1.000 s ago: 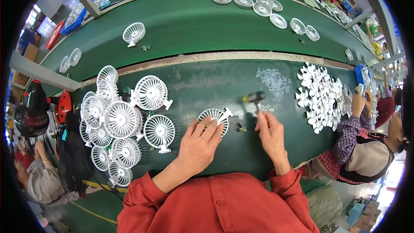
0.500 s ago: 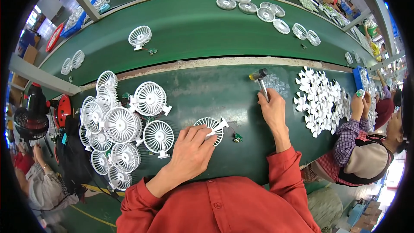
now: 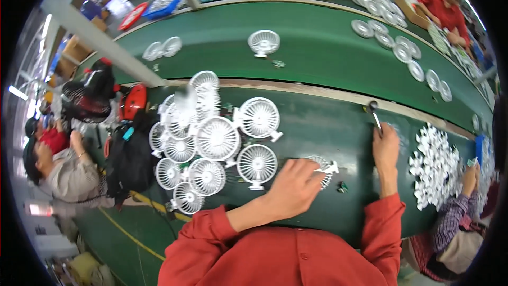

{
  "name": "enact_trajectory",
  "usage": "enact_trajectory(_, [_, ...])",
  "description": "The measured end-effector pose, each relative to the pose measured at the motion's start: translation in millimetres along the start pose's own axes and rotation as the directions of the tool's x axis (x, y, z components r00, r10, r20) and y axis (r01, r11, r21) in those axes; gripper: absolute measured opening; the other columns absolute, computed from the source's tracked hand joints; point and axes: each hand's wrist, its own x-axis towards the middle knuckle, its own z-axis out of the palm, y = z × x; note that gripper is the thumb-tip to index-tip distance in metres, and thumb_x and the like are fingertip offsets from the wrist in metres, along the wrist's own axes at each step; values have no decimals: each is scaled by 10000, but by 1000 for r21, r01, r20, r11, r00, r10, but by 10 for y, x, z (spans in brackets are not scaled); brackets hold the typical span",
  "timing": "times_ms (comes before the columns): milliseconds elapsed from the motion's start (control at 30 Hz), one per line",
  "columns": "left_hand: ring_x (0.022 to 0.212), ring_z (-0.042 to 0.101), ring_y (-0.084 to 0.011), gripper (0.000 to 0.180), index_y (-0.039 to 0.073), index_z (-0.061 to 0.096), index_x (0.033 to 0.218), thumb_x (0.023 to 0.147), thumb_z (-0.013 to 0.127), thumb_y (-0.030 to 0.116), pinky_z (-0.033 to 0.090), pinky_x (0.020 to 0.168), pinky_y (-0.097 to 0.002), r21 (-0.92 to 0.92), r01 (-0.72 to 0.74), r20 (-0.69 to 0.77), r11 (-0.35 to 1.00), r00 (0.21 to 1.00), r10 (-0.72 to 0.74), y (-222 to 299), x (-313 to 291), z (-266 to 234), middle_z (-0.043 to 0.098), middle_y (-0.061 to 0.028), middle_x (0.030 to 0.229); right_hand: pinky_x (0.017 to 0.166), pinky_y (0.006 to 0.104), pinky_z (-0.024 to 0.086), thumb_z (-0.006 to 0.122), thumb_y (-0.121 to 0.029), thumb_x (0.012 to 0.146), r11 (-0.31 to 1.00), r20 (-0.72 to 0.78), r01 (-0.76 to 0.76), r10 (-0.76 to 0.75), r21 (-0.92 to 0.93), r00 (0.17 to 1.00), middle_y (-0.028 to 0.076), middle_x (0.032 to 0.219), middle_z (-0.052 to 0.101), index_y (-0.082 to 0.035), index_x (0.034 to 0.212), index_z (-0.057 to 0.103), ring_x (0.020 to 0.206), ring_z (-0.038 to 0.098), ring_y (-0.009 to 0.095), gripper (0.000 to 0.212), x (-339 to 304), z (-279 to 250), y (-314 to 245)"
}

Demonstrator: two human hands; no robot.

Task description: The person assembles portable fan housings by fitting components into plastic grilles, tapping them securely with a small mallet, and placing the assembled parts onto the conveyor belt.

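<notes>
My left hand [image 3: 293, 189] is closed over the near-left side of a white round fan housing [image 3: 329, 173] lying on the green bench, its fingers covering most of it. A small green circuit board [image 3: 342, 186] lies just right of that housing. My right hand [image 3: 386, 148] grips the handle of a hammer [image 3: 377, 119], whose dark head points away from me near the bench's far edge. To the left of my left hand, several slatted white fan housings [image 3: 217, 139] lie piled and side by side, with bits of green board between them.
A heap of white fan blades [image 3: 434, 167] lies right of my right hand. Beyond the pale bench edge, a green conveyor belt [image 3: 317, 47] carries white round parts. A black desk fan [image 3: 87, 98] and black bag [image 3: 129, 156] are at left. Co-workers sit at both sides and across.
The whole view has swung left, so the bench and parts appear farther right. My left hand stays at the same housing, and my right hand still holds the hammer.
</notes>
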Motion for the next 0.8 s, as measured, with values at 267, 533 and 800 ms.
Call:
enact_trajectory(267, [1072,534,-333,354,-12,616,1083,792,704,169,422,852,-442,-14,33,-103,999,994,-34,-15,-143,151,552,-163,1166,774,331,500,609,-139,943,950,32,-68,62,304,998,149,893,685,24,1031,618,859,656,211,185,-109,-54,127])
enact_trajectory(533, [1096,512,-355,398,-21,541,1198,844,666,112,413,915,-452,-253,133,-294,958,933,-207,-10,-28,-23,540,-191,1193,347,175,199,601,-79,951,307,500,-536,194,786,844,43,889,686,-37,1052,633,397,318,-2,114,-339,-121,-399])
enact_trajectory(800, [1018,526,-160,360,28,477,1161,840,523,-127,427,862,-279,-980,-173,-197,99,769,-608,116,360,-717,506,-120,1118,243,173,201,535,-116,1001,40,660,-665,87,746,746,61,933,569,24,1084,544,324,270,5,163,-395,104,-136])
